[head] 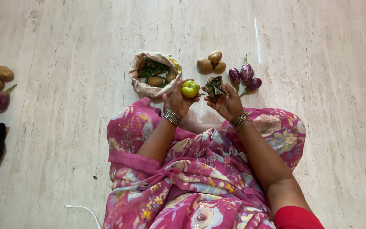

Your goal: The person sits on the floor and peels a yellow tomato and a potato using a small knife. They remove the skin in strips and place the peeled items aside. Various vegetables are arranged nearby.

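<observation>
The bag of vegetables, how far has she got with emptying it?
Already out: three potatoes and three small aubergines lie in separate heaps on the floor. In hand: the left hand holds a green tomato; the right hand holds a dark crumpled bundle. Left: the cloth bag contains green beans and a potato.

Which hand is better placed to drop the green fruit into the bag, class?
Probably the left hand: it already holds the green fruit and sits right beside the bag. The right hand is farther off, occupied with a dark bundle.
</observation>
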